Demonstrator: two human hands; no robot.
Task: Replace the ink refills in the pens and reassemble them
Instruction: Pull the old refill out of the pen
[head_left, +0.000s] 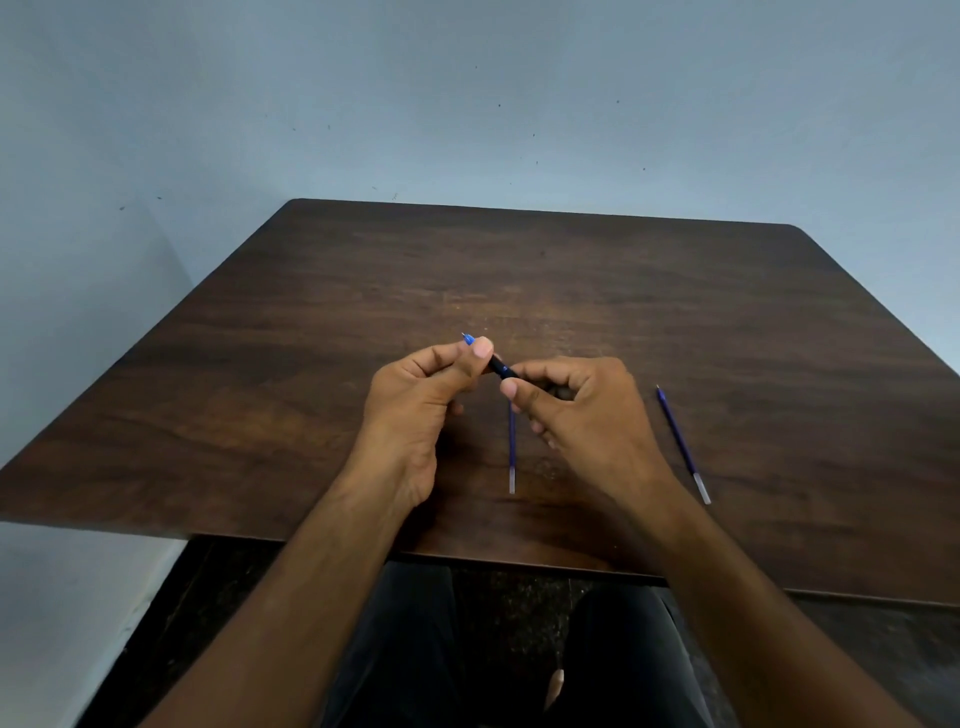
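Both forearms reached in over the tabletop's (571, 270) near edge. The left hand (415, 400) pinched the pen (500, 367) near its blue tip; the right hand (576, 402) had its fingers curled shut round the dark barrel. Two blue refills lay flat near that edge: one (511, 447) between the hands, one (681, 442) to the right.

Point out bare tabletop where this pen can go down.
Bare: the table's far half, and its left side beyond the left hand. Crowded: near the right hand, between the middle refill and right refill.
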